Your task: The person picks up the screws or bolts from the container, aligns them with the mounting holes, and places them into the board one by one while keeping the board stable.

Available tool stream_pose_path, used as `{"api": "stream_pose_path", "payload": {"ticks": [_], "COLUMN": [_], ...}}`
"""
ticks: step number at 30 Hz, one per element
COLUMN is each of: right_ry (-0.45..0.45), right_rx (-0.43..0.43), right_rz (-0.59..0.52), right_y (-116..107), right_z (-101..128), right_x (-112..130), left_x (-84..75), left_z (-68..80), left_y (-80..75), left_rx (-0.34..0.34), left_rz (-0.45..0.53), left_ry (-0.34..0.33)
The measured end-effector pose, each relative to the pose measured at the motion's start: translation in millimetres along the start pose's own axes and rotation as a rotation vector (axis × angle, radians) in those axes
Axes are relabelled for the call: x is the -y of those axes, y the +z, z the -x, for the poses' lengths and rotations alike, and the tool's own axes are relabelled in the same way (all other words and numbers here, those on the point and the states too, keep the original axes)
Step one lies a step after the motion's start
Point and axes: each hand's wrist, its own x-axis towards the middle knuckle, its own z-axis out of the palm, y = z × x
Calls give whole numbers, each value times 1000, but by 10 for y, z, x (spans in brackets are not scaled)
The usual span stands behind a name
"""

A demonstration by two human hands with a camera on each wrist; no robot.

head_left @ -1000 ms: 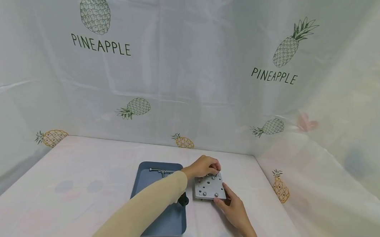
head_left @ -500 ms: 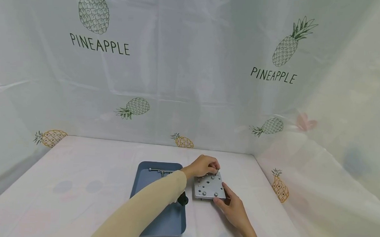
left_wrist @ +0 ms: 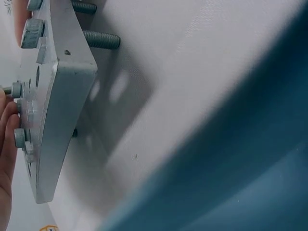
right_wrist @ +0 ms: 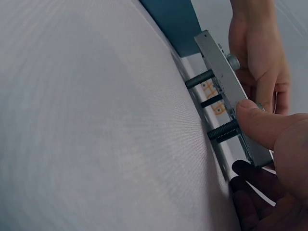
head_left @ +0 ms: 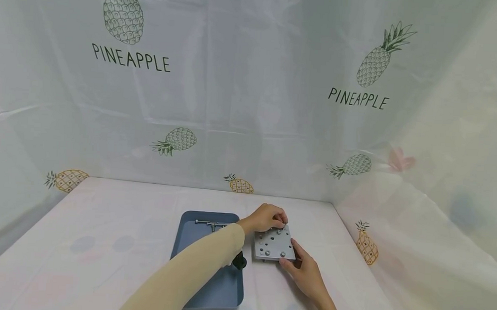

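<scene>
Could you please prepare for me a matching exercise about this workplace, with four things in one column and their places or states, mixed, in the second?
Column 1
1. left hand
2. right hand
3. metal plate
4. tray

Column 2
A. blue, to the left of the metal plate in the head view
B. grey, with bolts sticking out underneath
C. grips around the metal plate's near right corner
D. fingers bent, at the metal plate's far side

Right pairs: 1-D, 2-C, 3-B, 4-A
</scene>
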Motion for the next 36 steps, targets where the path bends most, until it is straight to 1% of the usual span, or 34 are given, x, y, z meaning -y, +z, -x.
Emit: {"api": "stream_pose_path", "payload": {"ticks": [5,10,13,17,23,25,29,33,36], "right_ry": [4,4,1,4,1,-1,-3,-1,0], "right_rx": [1,5,3,1,-3,-3,-3,-6,-5], "right_rz": [5,6,9,12,18,17,21,16,7], "right_y": [20,21,16,18,19,17,18,22,24], "right_z": [6,8,11,8,8,9,9,9,12], "right_x": [0,-16,-12,-10,-14,-15,-21,-24,-17], "left_x": [9,28,21,34,172,232,362,473,535], "left_z": [57,162,255,420,720,822,1012,1178,1280], "left_y": [-45,-158,-285,-498,-825,-916,-1051,-1130,-1162], "left_rx": [17,25,21,12,12,9,-1,7,26], "left_rz": [14,45,57,38,49,29,-48,-124,-145], "left_ry": [-6,-1,10,29,29,23,17,5,-14]}}
